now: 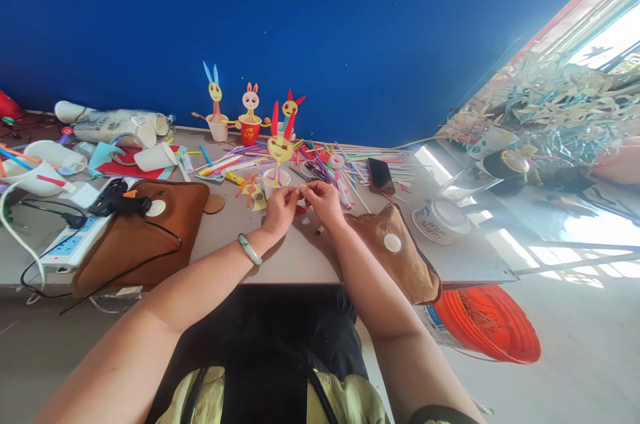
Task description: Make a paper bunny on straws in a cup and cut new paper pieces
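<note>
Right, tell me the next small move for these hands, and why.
I'd ease the left hand and right hand slightly toward the near edge of the table: their fingertips meet close by the nearest white cup, which they might nudge. What they pinch, if anything, is too small to tell.

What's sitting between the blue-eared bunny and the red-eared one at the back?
A white-faced bunny in a red cup stands there, in the head view.
</note>
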`<state>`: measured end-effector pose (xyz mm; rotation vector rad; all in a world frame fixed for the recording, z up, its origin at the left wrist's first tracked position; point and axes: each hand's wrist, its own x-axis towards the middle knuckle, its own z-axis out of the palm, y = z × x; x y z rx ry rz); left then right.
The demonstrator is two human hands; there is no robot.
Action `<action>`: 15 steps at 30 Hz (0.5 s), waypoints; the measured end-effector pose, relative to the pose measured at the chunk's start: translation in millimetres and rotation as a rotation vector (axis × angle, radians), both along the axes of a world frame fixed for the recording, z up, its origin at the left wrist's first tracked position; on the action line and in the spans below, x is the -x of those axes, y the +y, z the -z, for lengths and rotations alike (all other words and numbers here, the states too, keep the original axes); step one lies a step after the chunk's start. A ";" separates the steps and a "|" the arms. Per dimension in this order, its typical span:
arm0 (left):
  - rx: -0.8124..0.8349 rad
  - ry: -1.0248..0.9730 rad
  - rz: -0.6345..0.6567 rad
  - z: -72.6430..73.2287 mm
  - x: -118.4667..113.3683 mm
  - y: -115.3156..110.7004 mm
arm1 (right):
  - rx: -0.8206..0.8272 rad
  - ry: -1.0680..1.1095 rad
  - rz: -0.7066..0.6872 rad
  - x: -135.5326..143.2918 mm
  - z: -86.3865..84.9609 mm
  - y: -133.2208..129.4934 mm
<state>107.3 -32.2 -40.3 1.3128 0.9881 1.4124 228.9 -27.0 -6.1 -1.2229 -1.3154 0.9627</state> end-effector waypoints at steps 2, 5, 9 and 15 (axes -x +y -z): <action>0.008 -0.010 0.011 -1.1 0.0 -0.5 | 0.001 -0.003 0.006 -0.4 0.9 0.6; 0.010 -0.009 0.012 -2.0 -0.2 -0.9 | -0.002 -0.009 0.012 -0.8 2.1 0.8; 0.016 -0.002 0.001 -1.2 -0.7 -0.3 | -0.014 -0.020 0.026 -0.3 2.3 0.1; 0.027 0.003 -0.004 -3.5 0.0 -1.3 | -0.013 -0.042 0.020 -0.1 0.6 -1.0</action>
